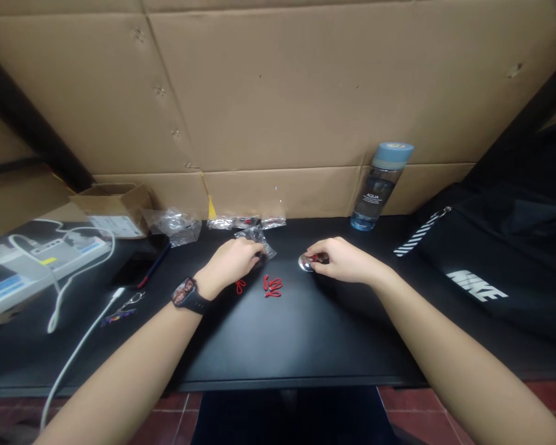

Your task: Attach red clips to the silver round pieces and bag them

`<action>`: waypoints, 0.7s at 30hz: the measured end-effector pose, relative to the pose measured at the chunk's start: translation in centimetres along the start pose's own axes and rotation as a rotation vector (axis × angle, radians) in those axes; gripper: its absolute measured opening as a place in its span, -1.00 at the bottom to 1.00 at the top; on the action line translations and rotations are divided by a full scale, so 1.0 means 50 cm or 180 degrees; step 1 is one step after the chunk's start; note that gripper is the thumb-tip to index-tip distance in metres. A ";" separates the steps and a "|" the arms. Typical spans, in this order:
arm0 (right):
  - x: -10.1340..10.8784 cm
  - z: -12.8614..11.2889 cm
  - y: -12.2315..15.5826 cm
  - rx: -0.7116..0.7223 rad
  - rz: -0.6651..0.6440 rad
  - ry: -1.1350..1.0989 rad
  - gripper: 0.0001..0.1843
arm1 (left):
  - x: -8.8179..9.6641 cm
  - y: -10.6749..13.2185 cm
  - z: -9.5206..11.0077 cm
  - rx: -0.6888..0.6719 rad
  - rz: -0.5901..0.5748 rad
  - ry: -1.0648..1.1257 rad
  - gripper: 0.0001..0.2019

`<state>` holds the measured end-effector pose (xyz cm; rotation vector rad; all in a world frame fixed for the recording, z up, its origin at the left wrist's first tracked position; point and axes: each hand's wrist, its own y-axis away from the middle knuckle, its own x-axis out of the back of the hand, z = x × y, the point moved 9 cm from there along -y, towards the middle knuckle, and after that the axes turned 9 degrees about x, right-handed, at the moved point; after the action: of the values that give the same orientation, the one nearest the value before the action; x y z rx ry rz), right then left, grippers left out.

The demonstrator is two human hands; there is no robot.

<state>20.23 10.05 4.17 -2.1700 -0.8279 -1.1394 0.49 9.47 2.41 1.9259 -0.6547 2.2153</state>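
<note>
Nearest you, the black table [278, 346] spreads in front of the red cord loops [273, 287], which lie loosely bunched between your hands; they seem placed there so that either hand can reach them. A single loop [240, 286] lies just left of the bunch, close under your left hand [238, 259].

Slightly beyond the bunch and to its right, your right hand [345, 258] grasps a shiny round piece [304, 263]. Your thumb and forefinger curl in around it, a little apart, with a red bit [323, 258] showing between them. You hold the piece low by the tabletop, probably to steady it.

Beyond the bunch and to its left, your left fingers are bent and nearly together at the edge of a clear plastic bag [263, 238]. They touch it or come very near; I cannot tell whether they pinch it.

Farther behind the bunch, small clear packets [220, 223] lie in a row along the cardboard wall [278, 93], perhaps set back to give your hands room. Well behind and right of the bunch stands a blue-capped bottle [375, 188], likely put there to be out of your way.
</note>
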 end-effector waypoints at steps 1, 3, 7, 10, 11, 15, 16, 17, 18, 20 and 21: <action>0.001 0.000 0.000 0.0010 0.0008 -0.0025 -0.78 | 0.000 -0.001 0.000 -0.0025 -0.0006 0.0041 -0.74; 0.001 -0.001 0.000 0.0066 0.0000 -0.0032 -0.77 | 0.000 -0.002 -0.002 -0.0037 -0.0024 0.0115 -0.71; 0.002 -0.001 0.001 0.0133 -0.0007 0.0015 -0.74 | 0.000 0.000 -0.009 0.0041 -0.0013 0.0095 -0.69; 0.002 -0.001 0.002 0.0147 -0.0034 0.0046 -0.72 | 0.000 0.001 -0.010 0.0107 0.0001 -0.0040 -0.73; 0.001 -0.002 0.001 0.0152 -0.0046 0.0069 -0.72 | -0.001 0.001 -0.009 0.0118 -0.0005 -0.0100 -0.74; 0.000 -0.002 0.000 0.0143 -0.0064 0.0191 -0.74 | -0.003 0.000 -0.003 0.0085 -0.0017 -0.0228 -0.75; 0.000 -0.001 0.000 0.0133 -0.0059 0.0217 -0.74 | -0.004 0.000 -0.003 0.0076 -0.0013 -0.0232 -0.75; -0.001 -0.001 0.000 0.0120 -0.0049 0.0242 -0.74 | -0.003 0.000 -0.003 0.0072 -0.0005 -0.0231 -0.74; 0.000 0.000 0.000 0.0105 -0.0037 0.0270 -0.74 | -0.003 0.000 -0.002 0.0063 0.0002 -0.0226 -0.74; 0.000 0.001 0.001 0.0085 -0.0008 0.0342 -0.75 | -0.002 0.000 -0.001 0.0027 0.0022 -0.0201 -0.73; 0.000 0.001 0.001 0.0083 0.0004 0.0380 -0.75 | -0.002 0.001 0.000 0.0009 0.0028 -0.0185 -0.73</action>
<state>20.29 10.04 4.16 -2.0590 -0.7845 -1.2374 0.50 9.44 2.31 1.9993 -0.6699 2.1740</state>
